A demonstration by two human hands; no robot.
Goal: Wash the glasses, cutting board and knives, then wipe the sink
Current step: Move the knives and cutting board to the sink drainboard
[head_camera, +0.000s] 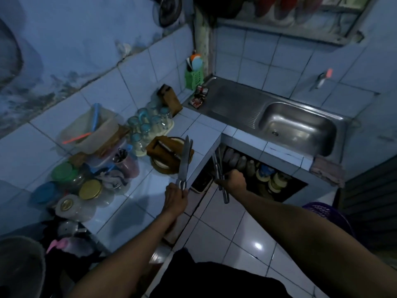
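**Two Hands Full of Knives**

Your left hand point(175, 197) grips the handles of two knives point(185, 160). The fingers are curled tight around them. The blades point up and away from you. Your right hand point(234, 181) grips more knives, a second bunch point(219, 175). Those blades point away from you and the handles stick out back toward you. I cannot tell how many are in that bunch.

The sink point(298, 127) is well past your right grip, up and to the right. It looks dry and bare. The tap point(322, 79) is on the wall behind it. The glasses point(146, 123) stand on a tray, beyond your left grip. The cutting board point(167, 154) lies on the bench just behind the blades in your left grip.

I think you are about to carry the knives to the sink. Be careful! Two knives in one grip can slide on each other and slip out. A knife could fall on your feet or the floor. The two bunches are close, so one blade could nick your other hand. The blades in your left grip could also knock the glasses.
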